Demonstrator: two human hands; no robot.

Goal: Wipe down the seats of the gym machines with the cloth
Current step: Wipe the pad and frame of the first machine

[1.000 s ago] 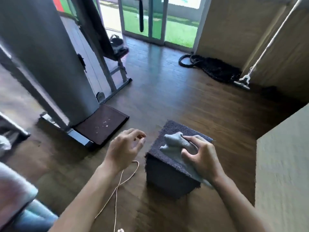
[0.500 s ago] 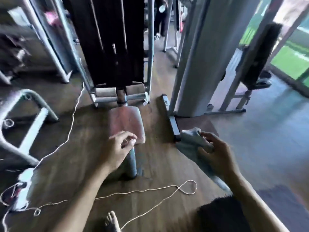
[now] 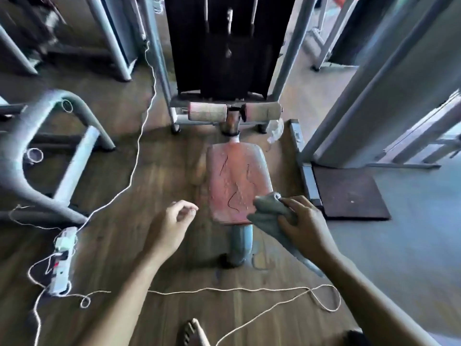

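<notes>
One cloth [image 3: 269,216], bunched in the gripping right hand [image 3: 306,226], lies at the 5 o'clock corner of the seat [image 3: 237,183], left hand [image 3: 172,226] slack and empty; recommend flattening it and wiping firmly toward 12 o'clock.

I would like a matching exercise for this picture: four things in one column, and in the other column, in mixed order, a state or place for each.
Things:
1. cloth
2. seat
3. left hand
4. floor mat

Descriptions:
A. holds nothing
B. dark, on the floor right of the seat
C. gripped by the right hand
D. faded red, with dark marks

Pairs: 1-C, 2-D, 3-A, 4-B
</notes>
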